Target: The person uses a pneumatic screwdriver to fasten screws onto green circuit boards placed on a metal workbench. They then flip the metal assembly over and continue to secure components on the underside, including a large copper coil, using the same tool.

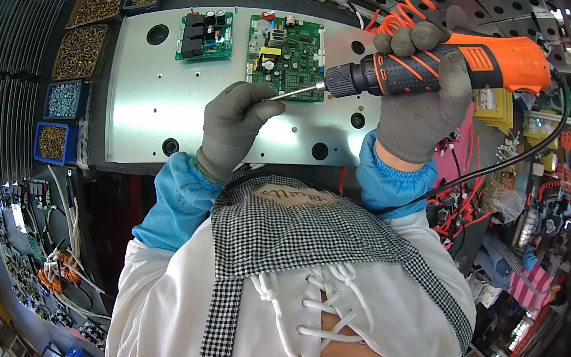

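Note:
My right hand [419, 116], in a grey glove, is wrapped round an orange and black electric screwdriver [402, 73] held level, its bit pointing left. The gloved fingers of my left hand [233, 120] pinch the tip of the long metal bit [299, 92]; whether a screw sits there is too small to tell. Both hands are over a silvery metal plate [167, 115] with round holes. A large green circuit board [307, 47] lies on the plate just beyond the bit. A smaller green board with black blocks [206, 36] is to its left.
Bins of brass-coloured screws [79, 52] and a blue bin of silvery parts [66, 100] stand at the left. A coiled orange hose [414, 3] hangs at the upper right. The screwdriver's black cable [516, 159] loops down past my right arm. Stacked dark metal panels [5, 130] fill the far left.

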